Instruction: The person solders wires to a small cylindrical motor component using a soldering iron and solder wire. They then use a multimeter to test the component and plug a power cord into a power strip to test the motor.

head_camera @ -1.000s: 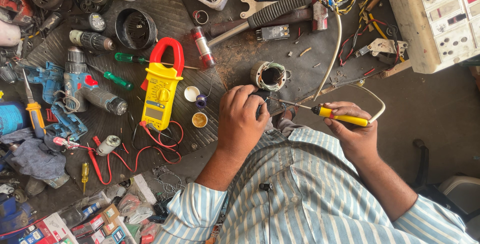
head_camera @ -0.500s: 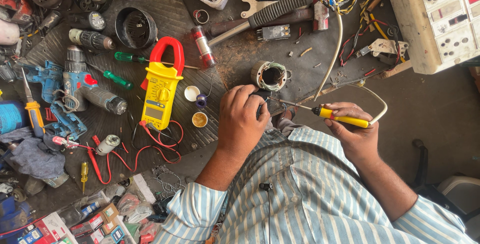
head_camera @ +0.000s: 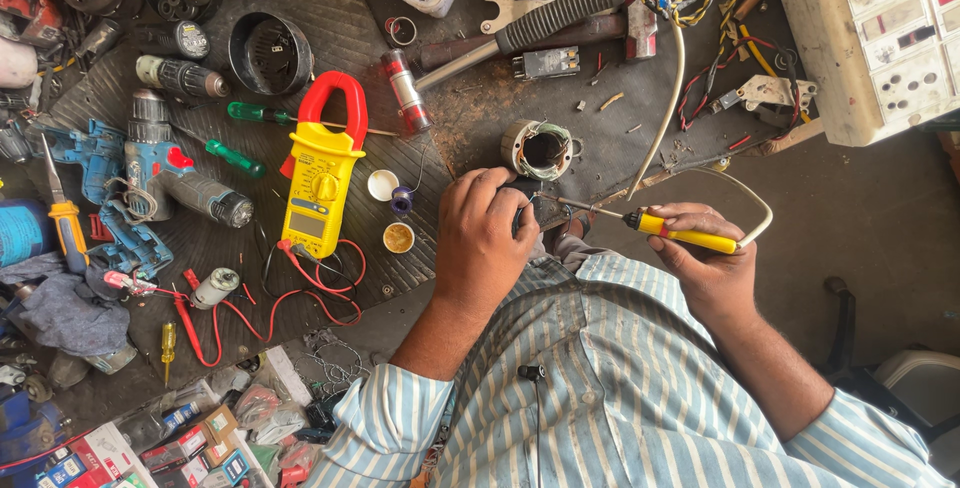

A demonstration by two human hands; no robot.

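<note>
Fingers of left hand (head_camera: 483,238) hide a small part; right hand (head_camera: 712,266) grips soldering iron (head_camera: 680,232).

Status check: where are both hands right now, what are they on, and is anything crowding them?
Left hand closed over a small dark part. Right hand grips yellow-handled soldering iron, tip at that part. Motor stator just beyond, apart.
</note>
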